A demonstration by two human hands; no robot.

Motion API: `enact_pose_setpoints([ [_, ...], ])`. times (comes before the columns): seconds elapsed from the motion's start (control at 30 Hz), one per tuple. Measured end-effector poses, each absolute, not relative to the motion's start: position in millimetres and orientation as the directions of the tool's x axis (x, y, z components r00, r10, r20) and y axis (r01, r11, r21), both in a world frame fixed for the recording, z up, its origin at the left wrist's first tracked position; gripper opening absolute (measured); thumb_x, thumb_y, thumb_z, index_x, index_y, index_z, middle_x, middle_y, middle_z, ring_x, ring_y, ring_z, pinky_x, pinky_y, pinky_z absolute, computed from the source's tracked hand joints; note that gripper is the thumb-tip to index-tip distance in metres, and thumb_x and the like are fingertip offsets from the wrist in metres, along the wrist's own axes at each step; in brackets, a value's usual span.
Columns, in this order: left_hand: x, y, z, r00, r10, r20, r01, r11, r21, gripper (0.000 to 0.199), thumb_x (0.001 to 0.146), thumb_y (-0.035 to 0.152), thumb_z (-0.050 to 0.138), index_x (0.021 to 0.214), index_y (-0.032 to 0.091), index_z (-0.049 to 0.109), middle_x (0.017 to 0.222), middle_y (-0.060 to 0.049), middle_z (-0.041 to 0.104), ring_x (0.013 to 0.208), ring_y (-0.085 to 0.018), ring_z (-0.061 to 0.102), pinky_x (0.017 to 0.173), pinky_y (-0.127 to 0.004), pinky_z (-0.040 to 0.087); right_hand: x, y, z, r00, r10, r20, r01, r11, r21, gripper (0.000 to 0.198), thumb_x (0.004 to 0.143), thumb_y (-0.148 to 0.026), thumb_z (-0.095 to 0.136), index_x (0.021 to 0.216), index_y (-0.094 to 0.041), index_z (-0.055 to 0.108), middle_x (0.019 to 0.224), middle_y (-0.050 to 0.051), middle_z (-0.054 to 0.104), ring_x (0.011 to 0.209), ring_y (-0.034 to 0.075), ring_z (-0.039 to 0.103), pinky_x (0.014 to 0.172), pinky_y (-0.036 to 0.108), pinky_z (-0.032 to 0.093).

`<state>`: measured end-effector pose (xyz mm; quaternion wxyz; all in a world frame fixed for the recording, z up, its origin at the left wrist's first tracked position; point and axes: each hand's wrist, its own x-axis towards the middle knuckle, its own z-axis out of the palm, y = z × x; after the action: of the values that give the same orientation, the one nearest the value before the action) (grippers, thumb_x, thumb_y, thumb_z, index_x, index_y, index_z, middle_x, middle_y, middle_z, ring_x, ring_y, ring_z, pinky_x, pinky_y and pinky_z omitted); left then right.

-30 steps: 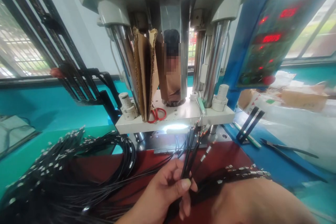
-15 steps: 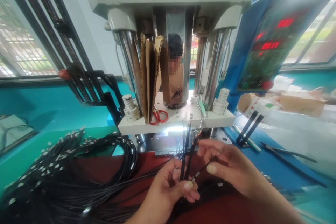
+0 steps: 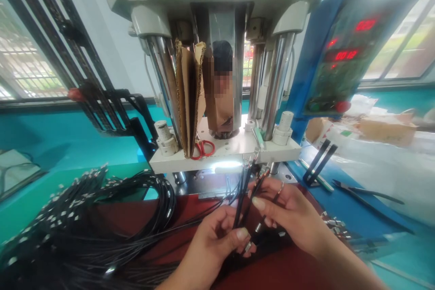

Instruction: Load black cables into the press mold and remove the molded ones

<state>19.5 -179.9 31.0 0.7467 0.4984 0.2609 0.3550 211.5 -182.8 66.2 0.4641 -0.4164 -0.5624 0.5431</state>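
Low in the middle, my left hand (image 3: pixel 222 238) is closed round several black cables (image 3: pixel 240 201) that stand up from its grip, with a small metal connector showing by the thumb. My right hand (image 3: pixel 288 210) pinches one black cable (image 3: pixel 255 195) of the bunch near its upper end, where coppery tips show. Another short end with a silvery band (image 3: pixel 258 227) hangs below the right fingers. Behind the hands stands a white press (image 3: pixel 224 156) with chrome columns. Its lower plate carries red-handled scissors (image 3: pixel 203 149) and folded cardboard (image 3: pixel 188 99).
A large heap of black cables (image 3: pixel 68 231) with metal ends lies on the left. On the blue surface at right are pliers (image 3: pixel 367 191), two upright black bars (image 3: pixel 320 161) and loose connectors (image 3: pixel 336 226). A blue control box (image 3: pixel 343 45) has lit red digits. A person is mirrored in the press.
My right hand has moved left onto the standing cables, its fingers now against one of them. The left hand keeps its hold. The view has shifted slightly, and the lower red digits have changed.
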Motion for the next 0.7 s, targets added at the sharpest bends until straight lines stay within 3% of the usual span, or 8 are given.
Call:
enact_pose_setpoints([
  [0.17, 20.7, -181.1, 28.9, 0.595, 0.802, -0.050, -0.300, 0.279, 0.912, 0.017, 0.088, 0.029, 0.060, 0.098, 0.015, 0.056, 0.073, -0.001, 0.058, 0.070, -0.014, 0.058, 0.075, -0.035, 0.045, 211.4, -181.7, 65.2, -0.160, 0.985, 0.069, -0.024, 0.066, -0.998, 0.020, 0.087, -0.038, 0.063, 0.090, -0.019, 0.061, 0.071, -0.004, 0.054, 0.054, 0.006, 0.046, 0.051, 0.018, 0.044],
  [0.3, 21.6, -182.0, 29.2, 0.586, 0.808, -0.054, -0.331, 0.300, 0.895, 0.016, 0.090, 0.029, 0.057, 0.096, 0.016, 0.052, 0.082, -0.006, 0.064, 0.075, -0.018, 0.062, 0.075, -0.035, 0.046, 209.9, -181.2, 64.1, -0.144, 0.988, 0.060, -0.032, 0.056, -0.998, 0.022, 0.086, -0.039, 0.065, 0.091, -0.019, 0.060, 0.072, -0.004, 0.054, 0.056, 0.007, 0.048, 0.052, 0.019, 0.044],
  [0.47, 21.8, -182.6, 31.2, 0.556, 0.827, -0.082, -0.369, 0.334, 0.867, 0.014, 0.090, 0.028, 0.056, 0.097, 0.017, 0.051, 0.090, -0.005, 0.065, 0.074, -0.016, 0.063, 0.076, -0.034, 0.047, 209.9, -179.1, 63.1, -0.127, 0.991, 0.035, -0.032, 0.032, -0.999, 0.023, 0.086, -0.039, 0.065, 0.089, -0.017, 0.059, 0.068, -0.005, 0.052, 0.055, 0.006, 0.046, 0.052, 0.019, 0.040],
  [0.7, 21.2, -180.6, 33.5, 0.573, 0.808, -0.136, -0.243, 0.326, 0.914, 0.022, 0.089, 0.036, 0.056, 0.101, 0.017, 0.051, 0.093, -0.007, 0.064, 0.075, -0.019, 0.066, 0.072, -0.033, 0.048, 207.3, -179.9, 59.3, -0.084, 0.996, -0.010, -0.094, -0.018, -0.995, 0.022, 0.087, -0.039, 0.065, 0.085, -0.019, 0.054, 0.063, -0.007, 0.048, 0.053, 0.005, 0.044, 0.051, 0.018, 0.039],
])
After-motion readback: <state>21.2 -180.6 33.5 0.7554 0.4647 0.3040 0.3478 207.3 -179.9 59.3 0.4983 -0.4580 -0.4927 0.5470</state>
